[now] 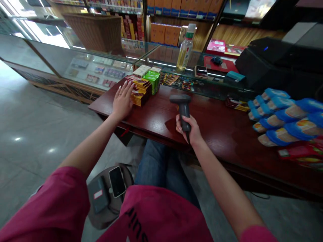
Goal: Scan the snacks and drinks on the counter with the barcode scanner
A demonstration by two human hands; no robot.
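Observation:
My right hand (190, 129) is wrapped round the handle of a dark grey barcode scanner (184, 109), held over the wooden counter with its head pointing away from me. My left hand (123, 101) lies with fingers stretched out against the left side of a stack of yellow and brown snack packets (140, 92). Touching that stack on its right are green packets (152, 79), and behind them sit white boxes (142, 70). The underside of the left hand and part of its thumb are hidden.
Blue-lidded cups (285, 117) are stacked on the counter (209, 114) at right, near red packages (302, 151). A bottle (185, 50) and a phone (201, 71) stand on the glass case. Behind it is a wicker basket (97, 32). A stool (101, 218) carries another phone (117, 181).

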